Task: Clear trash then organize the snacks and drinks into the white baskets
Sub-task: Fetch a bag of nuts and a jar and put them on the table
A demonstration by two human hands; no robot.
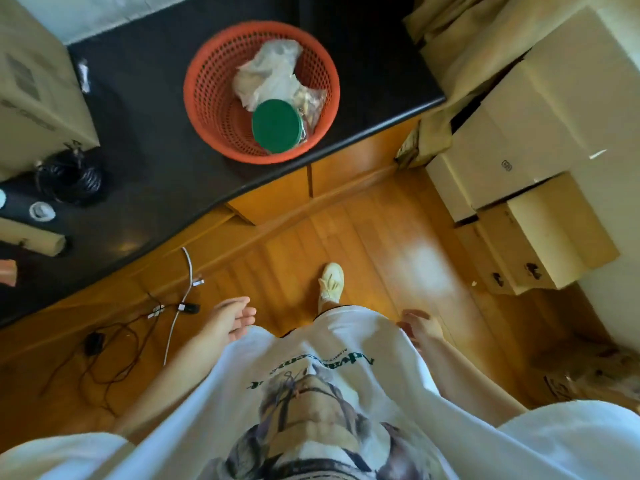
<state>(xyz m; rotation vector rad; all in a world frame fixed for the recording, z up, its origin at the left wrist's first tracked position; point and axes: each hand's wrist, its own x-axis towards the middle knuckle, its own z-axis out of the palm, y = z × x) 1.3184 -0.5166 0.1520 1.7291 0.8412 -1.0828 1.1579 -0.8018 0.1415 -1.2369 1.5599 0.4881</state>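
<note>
No writing reads clearly; the shirt print is blurred. At upper centre an orange mesh basket (221, 109) on the dark desk (145, 133) holds crumpled white plastic (270, 71) and a green-lidded jar (276, 126). Well below it, left hand (231, 318) and right hand (420, 325) hang empty, fingers relaxed.

Sunlit wooden floor (346, 244), black countertop (145, 109), stacked cardboard boxes (540, 133) at right.
</note>
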